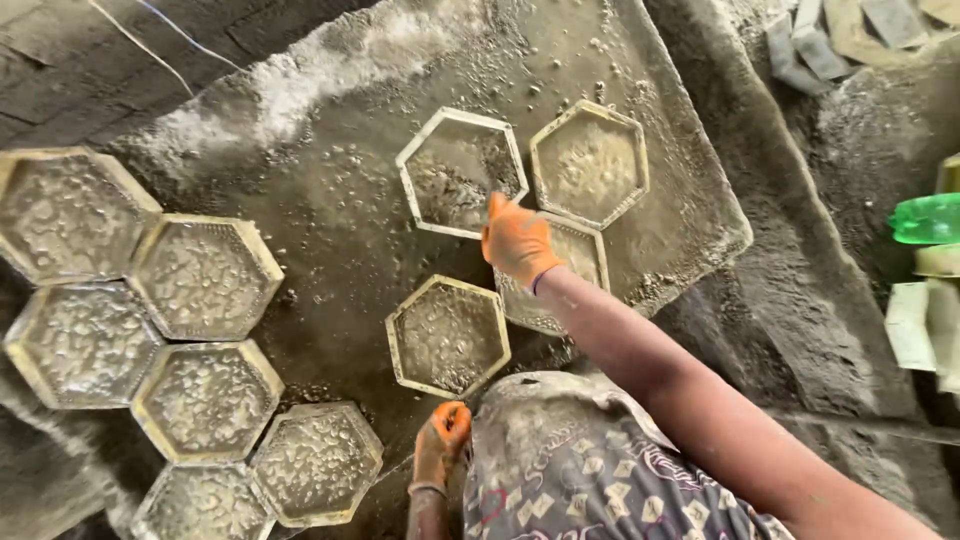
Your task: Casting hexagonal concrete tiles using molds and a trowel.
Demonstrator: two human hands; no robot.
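Hexagonal moulds (448, 335) sit on our slab (330, 200): six filled ones clustered left, three filled by us, one (462, 170) only part-filled, we judge. Our right hand (518, 240) reaches there, fingers together; left hand (442, 435) curled, grip unclear.

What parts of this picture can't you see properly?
- Right hand, head view: the orange glove hides the fingers, and the hand covers part of the mould under it.
- Left hand: its palm is turned away, so any grip is unclear.
- Green bottle: cut off by the right edge.
- Lowest mould: cut off by the bottom edge.
- Slabs at top right: too small to make out.
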